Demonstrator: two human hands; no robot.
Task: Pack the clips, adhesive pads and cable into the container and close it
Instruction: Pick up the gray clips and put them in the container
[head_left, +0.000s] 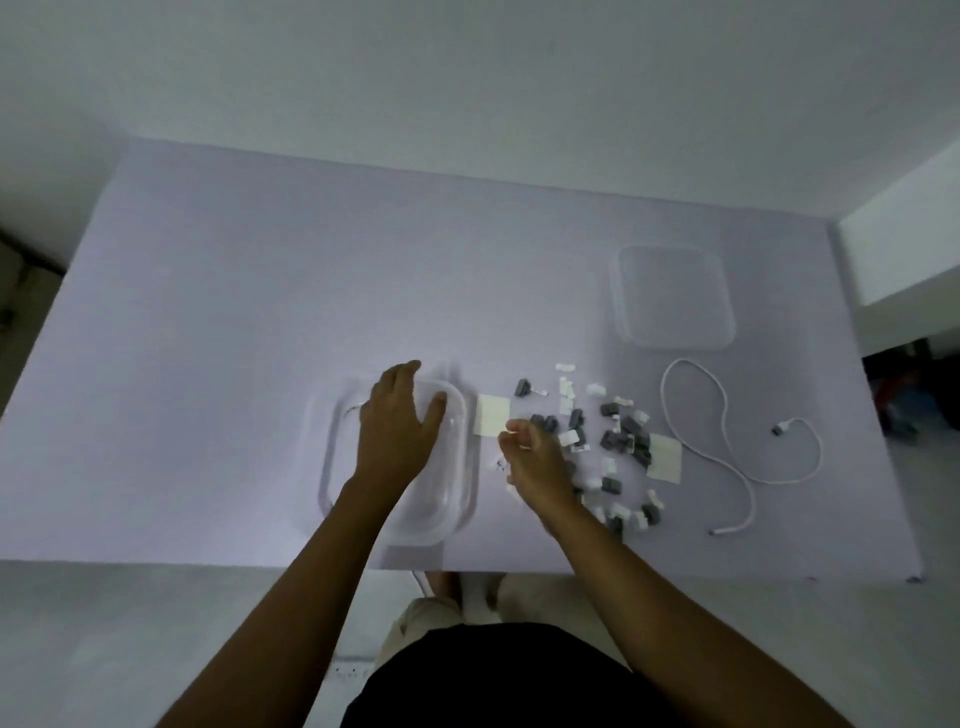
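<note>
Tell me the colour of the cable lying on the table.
White: the cable loops on the table to the right of the clips, clearest in the head view.

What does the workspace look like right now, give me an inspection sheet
Surface: pale lilac table.
Job's things: clear container open near the front edge; lid lying apart, far right; grey and white clips scattered loose; two adhesive pads among them.
Clutter: nothing seen.
Grippers: left hand spread over the container; right hand with fingers curled, contents unclear.
Cables: white cable loose right of the clips.
Surroundings: white walls, grey floor.
</note>
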